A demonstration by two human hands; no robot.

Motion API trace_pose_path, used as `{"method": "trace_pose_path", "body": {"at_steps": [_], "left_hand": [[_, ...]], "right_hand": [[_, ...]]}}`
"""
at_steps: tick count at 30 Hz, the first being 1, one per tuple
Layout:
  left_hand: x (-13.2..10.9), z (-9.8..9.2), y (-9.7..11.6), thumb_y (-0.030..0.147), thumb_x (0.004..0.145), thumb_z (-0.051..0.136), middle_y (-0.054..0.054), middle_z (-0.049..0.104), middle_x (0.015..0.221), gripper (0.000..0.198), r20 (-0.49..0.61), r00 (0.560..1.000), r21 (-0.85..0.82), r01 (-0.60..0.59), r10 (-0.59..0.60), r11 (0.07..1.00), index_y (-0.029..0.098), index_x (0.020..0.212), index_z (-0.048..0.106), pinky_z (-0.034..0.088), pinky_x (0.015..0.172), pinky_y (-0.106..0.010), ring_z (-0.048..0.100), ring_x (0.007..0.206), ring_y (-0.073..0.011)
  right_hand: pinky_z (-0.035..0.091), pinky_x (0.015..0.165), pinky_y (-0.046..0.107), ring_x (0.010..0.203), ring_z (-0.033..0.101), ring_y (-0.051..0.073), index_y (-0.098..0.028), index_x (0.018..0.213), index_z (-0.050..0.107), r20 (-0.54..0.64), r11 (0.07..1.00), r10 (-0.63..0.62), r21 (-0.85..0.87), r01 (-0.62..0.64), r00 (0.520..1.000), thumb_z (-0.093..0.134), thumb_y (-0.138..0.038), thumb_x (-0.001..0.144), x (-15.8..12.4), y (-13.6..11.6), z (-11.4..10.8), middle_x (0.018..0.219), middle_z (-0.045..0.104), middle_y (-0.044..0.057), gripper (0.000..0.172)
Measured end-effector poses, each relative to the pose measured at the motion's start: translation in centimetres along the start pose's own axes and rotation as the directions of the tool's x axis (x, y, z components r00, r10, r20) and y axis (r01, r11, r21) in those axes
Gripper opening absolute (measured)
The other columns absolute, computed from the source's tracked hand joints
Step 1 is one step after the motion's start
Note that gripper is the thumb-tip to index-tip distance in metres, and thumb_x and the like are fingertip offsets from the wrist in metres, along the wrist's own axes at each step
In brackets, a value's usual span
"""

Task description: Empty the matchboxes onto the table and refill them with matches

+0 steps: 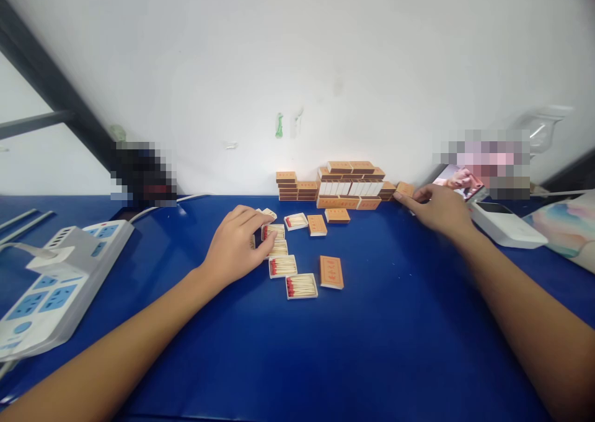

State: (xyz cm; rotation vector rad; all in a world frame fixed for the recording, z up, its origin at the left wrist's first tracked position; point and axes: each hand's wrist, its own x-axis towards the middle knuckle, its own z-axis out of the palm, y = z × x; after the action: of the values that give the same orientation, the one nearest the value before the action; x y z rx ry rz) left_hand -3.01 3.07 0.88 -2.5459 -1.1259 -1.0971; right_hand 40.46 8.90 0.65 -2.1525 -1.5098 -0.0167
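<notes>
My left hand [235, 245] rests on the blue table [395, 335], fingers curled around an open tray of matches [273, 230]. More open trays of red-tipped matches [301, 285] lie in a row beside it, with orange matchbox sleeves [331, 271] close by. My right hand [439, 208] reaches to the far right end of a stack of orange matchboxes [346, 186] by the wall, fingertips pinching an orange matchbox [404, 189] there.
A white power strip [56, 273] lies at the left with a cable. A white device [504, 224] with a phone propped behind it stands at the right, next to a pastel-coloured item [567, 227]. The white wall runs behind the table.
</notes>
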Motion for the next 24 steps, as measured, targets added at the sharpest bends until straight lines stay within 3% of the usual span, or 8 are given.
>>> {"method": "trace_pose_path", "body": {"at_steps": [7,15,20,24], "left_hand": [[0.1,-0.1,0.1,0.026,0.097,0.066,-0.007,0.076,0.101,0.014,0.016,1.0,-0.007,-0.013,0.013,1.0,0.017,0.107,0.072,0.058,0.089,-0.044,0.065,0.098,-0.0243],[0.1,-0.2,0.1,0.026,0.097,0.066,-0.008,0.076,0.101,0.014,0.023,0.999,-0.008,-0.026,0.026,1.0,0.016,0.106,0.072,0.058,0.089,-0.044,0.065,0.098,-0.0242],[0.2,-0.2,0.2,0.026,0.098,0.065,-0.007,0.076,0.098,0.013,0.044,0.999,-0.018,-0.029,0.03,0.999,0.017,0.105,0.072,0.057,0.087,-0.044,0.064,0.097,-0.0238],[0.2,-0.3,0.2,0.027,0.098,0.064,-0.006,0.076,0.097,0.012,0.062,0.998,-0.028,-0.018,0.02,0.999,0.018,0.103,0.072,0.056,0.088,-0.044,0.064,0.097,-0.0236]], "right_hand": [[0.039,0.071,0.035,0.08,0.058,0.023,-0.023,0.064,0.056,-0.053,0.992,-0.118,0.032,0.12,0.992,0.073,-0.051,0.084,0.0,0.0,-0.6,0.083,0.067,0.009,0.039],[0.039,0.069,0.036,0.074,0.059,0.024,-0.023,0.072,0.06,-0.086,0.994,-0.045,0.095,0.054,0.995,0.074,-0.057,0.082,-0.1,0.1,-0.6,0.08,0.068,0.009,0.039],[0.04,0.078,0.037,0.077,0.056,0.025,-0.023,0.073,0.059,-0.227,0.993,-0.015,0.11,0.041,0.974,0.074,-0.054,0.082,0.2,0.2,-0.2,0.077,0.065,0.009,0.036],[0.04,0.09,0.039,0.095,0.055,0.028,-0.024,0.072,0.053,-0.365,0.994,-0.029,0.09,0.067,0.93,0.072,-0.052,0.084,0.6,0.6,0.7,0.084,0.064,0.012,0.035]]}}
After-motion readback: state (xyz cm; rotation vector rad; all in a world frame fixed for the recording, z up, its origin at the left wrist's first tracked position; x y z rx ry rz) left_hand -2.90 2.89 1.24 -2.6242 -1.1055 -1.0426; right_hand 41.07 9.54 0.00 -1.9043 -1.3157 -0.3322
